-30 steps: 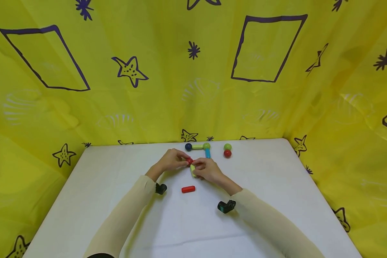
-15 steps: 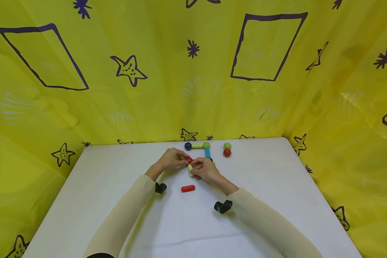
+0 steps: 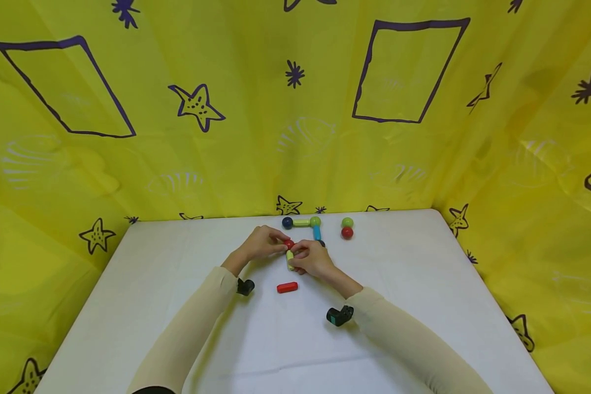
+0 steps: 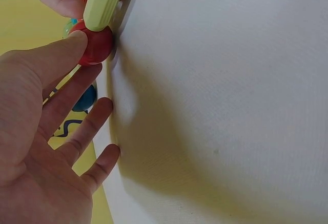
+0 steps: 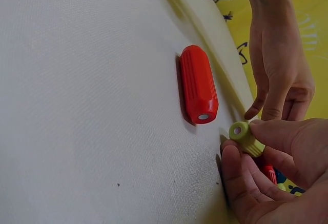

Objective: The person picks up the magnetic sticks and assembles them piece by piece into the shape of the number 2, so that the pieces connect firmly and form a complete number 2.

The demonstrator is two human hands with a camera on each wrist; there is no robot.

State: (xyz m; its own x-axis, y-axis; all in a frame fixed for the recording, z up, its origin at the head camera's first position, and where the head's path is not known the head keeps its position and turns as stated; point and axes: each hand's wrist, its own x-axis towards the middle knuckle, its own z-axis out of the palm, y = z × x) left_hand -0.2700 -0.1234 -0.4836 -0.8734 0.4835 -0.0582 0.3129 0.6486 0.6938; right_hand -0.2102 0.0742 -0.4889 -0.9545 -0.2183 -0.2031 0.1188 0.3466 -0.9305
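Note:
My left hand (image 3: pixel 265 243) pinches a red ball (image 4: pixel 97 44) between thumb and index finger, its other fingers spread loosely near the tabletop. In the right hand (image 3: pixel 313 258), thumb and fingers grip a light green ridged magnetic rod (image 5: pixel 248 139) whose near end shows a silvery disc. The rod's far end meets the red ball in the left wrist view. Behind the right fingers, a red ridged piece (image 5: pixel 269 172) shows partly. A loose red magnetic rod (image 3: pixel 288 287) lies on the white table, nearer the body than both hands.
Beyond the hands, a dark blue ball (image 3: pixel 288 222), green rod (image 3: pixel 301 223), green ball (image 3: pixel 315 221) and blue rod (image 3: pixel 317 233) form a corner shape. To its right sit another green ball (image 3: pixel 347 222) and red ball (image 3: pixel 347 233). A yellow patterned curtain (image 3: pixel 246 164) borders the table.
The right hand has shifted slightly left with the green rod, which has swung from a slant to nearly in line below the red ball. The left hand keeps its hold.

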